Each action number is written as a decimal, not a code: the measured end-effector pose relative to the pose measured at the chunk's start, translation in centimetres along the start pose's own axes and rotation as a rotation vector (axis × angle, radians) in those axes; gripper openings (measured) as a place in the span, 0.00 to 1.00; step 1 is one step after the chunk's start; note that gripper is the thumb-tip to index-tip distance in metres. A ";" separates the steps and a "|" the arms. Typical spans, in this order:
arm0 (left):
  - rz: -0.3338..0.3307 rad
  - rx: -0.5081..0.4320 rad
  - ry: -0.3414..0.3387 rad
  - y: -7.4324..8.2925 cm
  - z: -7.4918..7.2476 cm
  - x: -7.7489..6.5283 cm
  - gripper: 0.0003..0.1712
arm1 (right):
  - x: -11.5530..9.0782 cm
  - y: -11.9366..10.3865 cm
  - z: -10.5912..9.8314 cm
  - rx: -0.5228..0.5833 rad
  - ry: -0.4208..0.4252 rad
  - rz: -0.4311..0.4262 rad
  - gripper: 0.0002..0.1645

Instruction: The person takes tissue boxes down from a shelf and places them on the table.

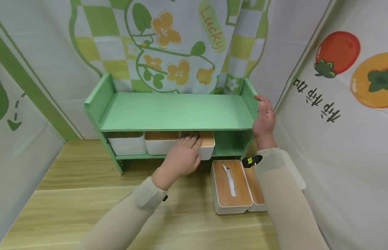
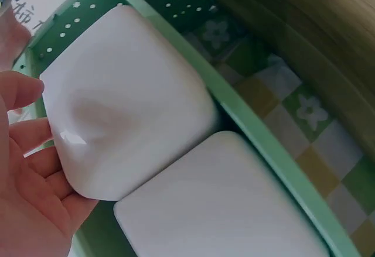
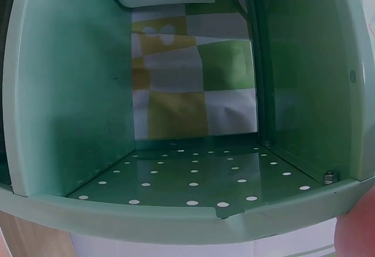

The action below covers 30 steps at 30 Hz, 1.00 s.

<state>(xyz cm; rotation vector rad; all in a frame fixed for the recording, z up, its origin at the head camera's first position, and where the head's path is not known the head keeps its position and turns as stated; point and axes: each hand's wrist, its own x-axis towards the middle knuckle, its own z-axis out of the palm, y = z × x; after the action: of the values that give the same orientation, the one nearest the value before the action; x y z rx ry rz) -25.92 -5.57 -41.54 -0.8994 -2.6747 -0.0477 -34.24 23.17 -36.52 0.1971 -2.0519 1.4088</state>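
On the lower level of a green shelf (image 1: 178, 111), my left hand (image 1: 183, 154) lies with its fingers over the wood-coloured lid of the rightmost tissue box (image 1: 207, 151). In the left wrist view, its fingers (image 2: 44, 160) reach behind the upper edge of this white box and the thumb is near a corner. Left of that box stand a second lidded box (image 1: 159, 147) and a third white box (image 1: 128, 144). My right hand (image 1: 264, 119) rests against the shelf's right side panel, fingers upward near its top edge.
Below the shelf's right end, a tissue box (image 1: 223, 187) with a tissue poking out stands on the wooden table (image 1: 56, 194). Another box (image 1: 255, 180) sits against it, partly behind my right forearm. Printed cloth (image 1: 187, 52) hangs behind the shelf.
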 end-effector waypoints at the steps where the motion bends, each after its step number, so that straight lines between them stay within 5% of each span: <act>1: 0.005 0.006 0.009 0.0 0.0 -0.1 0.31 | 0.0 0.0 0.1 0.002 -0.001 0.004 0.29; 8: 0.016 0.001 0.022 0.5 -0.2 0.5 0.28 | 0.1 0.0 0.1 0.016 0.010 0.002 0.29; 14: -0.087 0.027 -0.198 0.7 0.0 2.4 0.32 | 0.1 0.0 0.1 0.007 0.011 0.006 0.29; 17: -0.108 0.044 -0.249 1.0 -0.1 2.6 0.33 | 0.0 -0.1 0.1 0.012 0.007 0.005 0.29; 30: -0.085 0.048 -0.204 2.3 -0.7 0.7 0.33 | 0.0 0.3 0.1 0.040 0.016 -0.034 0.28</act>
<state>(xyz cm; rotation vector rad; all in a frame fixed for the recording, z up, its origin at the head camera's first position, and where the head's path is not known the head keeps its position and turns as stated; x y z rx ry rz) -24.88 -3.42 -40.86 -0.8147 -2.8879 0.0933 -34.45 23.16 -36.74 0.2355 -2.0002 1.4270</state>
